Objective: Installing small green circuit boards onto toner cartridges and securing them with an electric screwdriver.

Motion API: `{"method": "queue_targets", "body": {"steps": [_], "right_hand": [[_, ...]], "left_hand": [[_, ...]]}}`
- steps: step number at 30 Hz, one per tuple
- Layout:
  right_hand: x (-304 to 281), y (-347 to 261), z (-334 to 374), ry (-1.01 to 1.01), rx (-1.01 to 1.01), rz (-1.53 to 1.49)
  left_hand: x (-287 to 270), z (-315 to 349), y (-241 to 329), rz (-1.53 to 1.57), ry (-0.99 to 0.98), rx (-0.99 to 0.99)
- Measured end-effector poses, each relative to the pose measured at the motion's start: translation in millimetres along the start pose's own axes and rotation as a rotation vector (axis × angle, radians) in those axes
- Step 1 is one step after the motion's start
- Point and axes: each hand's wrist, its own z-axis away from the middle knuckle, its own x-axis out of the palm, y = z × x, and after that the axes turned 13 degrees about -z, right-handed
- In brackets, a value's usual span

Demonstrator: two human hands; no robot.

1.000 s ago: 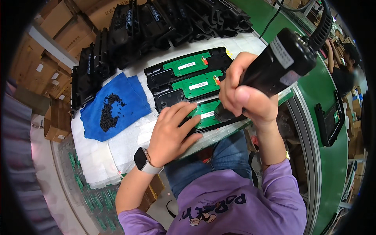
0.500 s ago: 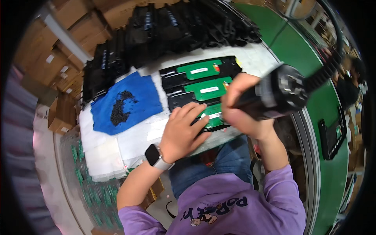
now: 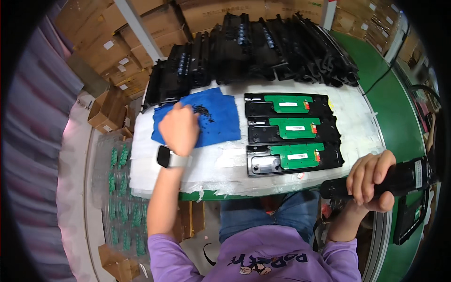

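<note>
My left hand (image 3: 179,128), with a watch (image 3: 170,157) on its wrist, is over the blue cloth (image 3: 224,131). Its fingers curl down and look closed at the edge of a scatter of small black screws (image 3: 203,112); the fingertips are hidden. Off the table's near right side, my right hand (image 3: 369,181) wraps round a black corded electric screwdriver (image 3: 408,179), held sideways. Between the hands, three black plastic housings (image 3: 263,135) lie in a stack of rows, each with a green circuit board (image 3: 287,149). Neither hand touches them.
Many black plastic housings (image 3: 235,56) are piled along the table's far side. White sheeting (image 3: 221,176) covers the tabletop. Clear trays with green boards (image 3: 122,197) are at the left, below cardboard boxes (image 3: 110,108). Another black housing (image 3: 411,218) rests on the green surface at right.
My left hand has gone from the nearest housing to the screws on the cloth. The right hand has carried the screwdriver away from the boards, to the right. The whole view has shifted.
</note>
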Motion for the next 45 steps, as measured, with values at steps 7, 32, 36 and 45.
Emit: {"method": "queue_targets", "body": {"steps": [7, 32, 36, 45], "right_hand": [[-7.4, 1.8, 1.5, 0.044, -0.005, -0.047], [-11.3, 13.0, -24.2, 0.095, -0.281, -0.113], [-10.7, 24.4, -30.8, 0.133, -0.331, -0.105], [-15.8, 35.7, -32.5, 0.087, -0.264, -0.122]], "left_hand": [[24.0, 0.1, -15.2, 0.027, -0.022, -0.04], [-36.9, 36.6, 82.9, 1.705, -0.676, 0.018], [-42.0, 46.5, 100.3, 1.892, -0.939, 0.06], [-41.2, 44.2, 98.8, 1.853, -0.93, 0.062]]}}
